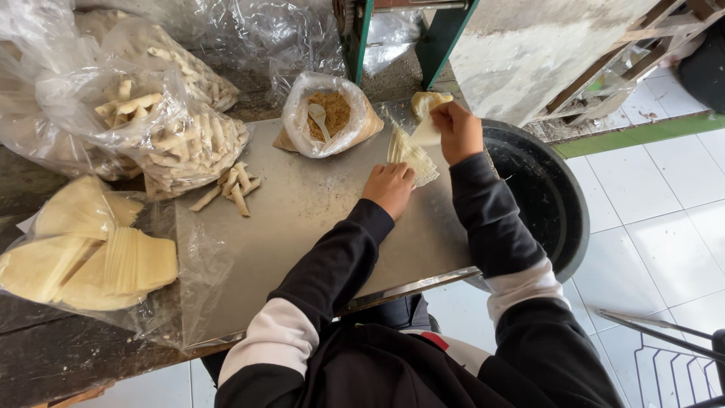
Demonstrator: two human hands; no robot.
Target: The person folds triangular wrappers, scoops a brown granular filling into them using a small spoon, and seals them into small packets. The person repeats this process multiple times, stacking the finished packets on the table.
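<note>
My left hand (390, 187) rests fingers-down on the near edge of a small stack of pale triangular wrapper sheets (408, 156) lying on the metal worktop (302, 227). My right hand (458, 131) is raised just beyond the stack and pinches one thin wrapper sheet (425, 134) that it lifts off the pile. A lump of pale dough or folded wrappers (425, 100) lies just behind that hand. Both arms wear black sleeves with a white band.
An open plastic bag of brown crumbly filling (332, 115) holds a white spoon (318, 117). Bags of rolled sticks (174, 136) sit at the back left, with loose rolls (232, 190) beside them. Bagged stacks of wrappers (98, 257) lie left. A black round tub (544, 196) stands right.
</note>
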